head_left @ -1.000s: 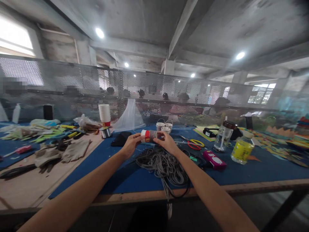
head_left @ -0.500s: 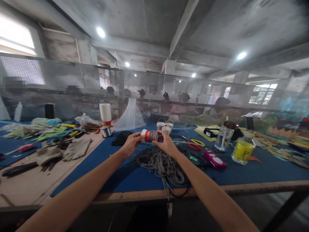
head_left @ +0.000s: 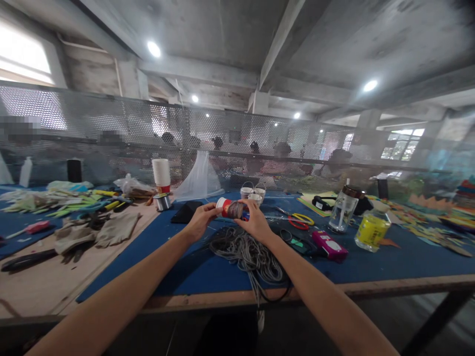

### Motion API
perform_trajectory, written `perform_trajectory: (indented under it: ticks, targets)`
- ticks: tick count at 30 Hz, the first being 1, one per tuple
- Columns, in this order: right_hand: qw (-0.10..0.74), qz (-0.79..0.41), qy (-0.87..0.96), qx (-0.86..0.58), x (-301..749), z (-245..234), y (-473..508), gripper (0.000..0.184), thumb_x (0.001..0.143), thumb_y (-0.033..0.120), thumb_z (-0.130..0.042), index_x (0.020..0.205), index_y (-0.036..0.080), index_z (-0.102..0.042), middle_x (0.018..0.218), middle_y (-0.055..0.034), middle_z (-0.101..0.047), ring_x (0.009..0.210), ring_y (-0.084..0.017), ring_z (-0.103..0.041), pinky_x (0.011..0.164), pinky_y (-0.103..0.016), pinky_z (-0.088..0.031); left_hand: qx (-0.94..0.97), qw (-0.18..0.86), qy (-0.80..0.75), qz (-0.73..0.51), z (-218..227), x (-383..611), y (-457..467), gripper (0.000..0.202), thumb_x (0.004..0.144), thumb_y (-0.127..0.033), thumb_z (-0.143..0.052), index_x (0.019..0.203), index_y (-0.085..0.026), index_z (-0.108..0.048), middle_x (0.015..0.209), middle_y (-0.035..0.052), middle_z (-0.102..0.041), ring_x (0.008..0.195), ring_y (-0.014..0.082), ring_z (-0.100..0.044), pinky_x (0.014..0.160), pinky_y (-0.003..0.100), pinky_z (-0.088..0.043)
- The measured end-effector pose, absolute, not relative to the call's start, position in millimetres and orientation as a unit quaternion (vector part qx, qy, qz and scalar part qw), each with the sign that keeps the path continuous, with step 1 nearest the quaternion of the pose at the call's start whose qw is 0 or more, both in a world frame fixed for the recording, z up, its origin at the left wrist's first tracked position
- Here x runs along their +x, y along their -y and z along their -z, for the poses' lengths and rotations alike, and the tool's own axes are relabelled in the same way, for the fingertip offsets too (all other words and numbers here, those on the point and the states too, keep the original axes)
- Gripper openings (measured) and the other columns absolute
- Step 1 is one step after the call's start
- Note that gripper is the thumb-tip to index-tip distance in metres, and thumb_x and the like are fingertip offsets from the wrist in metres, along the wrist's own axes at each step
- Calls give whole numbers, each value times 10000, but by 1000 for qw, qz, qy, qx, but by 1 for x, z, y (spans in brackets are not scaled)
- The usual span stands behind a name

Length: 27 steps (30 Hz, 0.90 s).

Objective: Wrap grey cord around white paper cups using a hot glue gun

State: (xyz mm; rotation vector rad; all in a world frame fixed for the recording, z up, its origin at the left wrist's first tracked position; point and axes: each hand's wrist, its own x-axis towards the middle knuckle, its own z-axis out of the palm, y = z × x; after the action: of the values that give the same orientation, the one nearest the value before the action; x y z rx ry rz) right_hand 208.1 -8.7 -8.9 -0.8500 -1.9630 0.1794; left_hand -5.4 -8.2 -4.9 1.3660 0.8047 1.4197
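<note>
There: left hand [head_left: 198, 221] pinches the spool [head_left: 230, 208] at its red end, right hand [head_left: 256, 222] clasps the wound middle, near the worktop [head_left: 371, 267] front edge. Seems light, stiff; hold the ends.

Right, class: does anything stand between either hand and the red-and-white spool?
Nothing visible does. The left hand and the right hand both grip the spool directly, one at each end. The pile of grey cord lies below it on the blue mat, not between either hand and the spool.
</note>
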Motion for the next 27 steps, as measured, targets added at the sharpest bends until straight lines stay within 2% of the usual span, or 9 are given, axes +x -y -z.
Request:
perform_trajectory:
  ticks: [3,10,16,20,27]
  targets:
    - [474,-65,803,-354,208,10,8,577,747,220,-720,1271,253,-482,1276,-67,-515,1186,-232,-528,1022,-384,-435,570,474,-336,-581,4,-5,10,214,675,-342,-791,732,-153,-709,695,16,-651,634,130,-537,639,264,-396]
    - [470,-43,802,-367,208,13,6,626,750,295,-744,1296,239,-444,1275,-77,-532,1162,-242,-543,983,-384,-449,577,469,-329,-582,3,-6,11,220,679,-349,-785,771,-159,-721,744,23,-676,686,145,-574,678,261,-418]
    - [447,-41,802,-394,209,16,4,611,766,413,-730,1288,229,-472,1248,-96,-552,1142,-272,-554,955,-426,-457,610,426,-342,-574,0,-3,18,249,695,-389,-758,798,-164,-734,753,29,-693,719,183,-597,715,289,-437]
    - [443,-39,800,-402,208,19,2,608,766,424,-726,1284,220,-481,1239,-101,-563,1115,-279,-569,942,-436,-459,624,402,-348,-573,-4,-1,21,221,702,-374,-727,777,-166,-739,739,34,-693,734,204,-597,736,310,-441]
    - [464,-33,784,-411,208,22,-2,628,757,423,-736,1292,219,-478,1249,-105,-574,1125,-273,-575,936,-418,-465,640,357,-346,-586,-1,-3,16,243,728,-348,-698,877,-164,-755,853,47,-718,810,216,-617,808,311,-441]
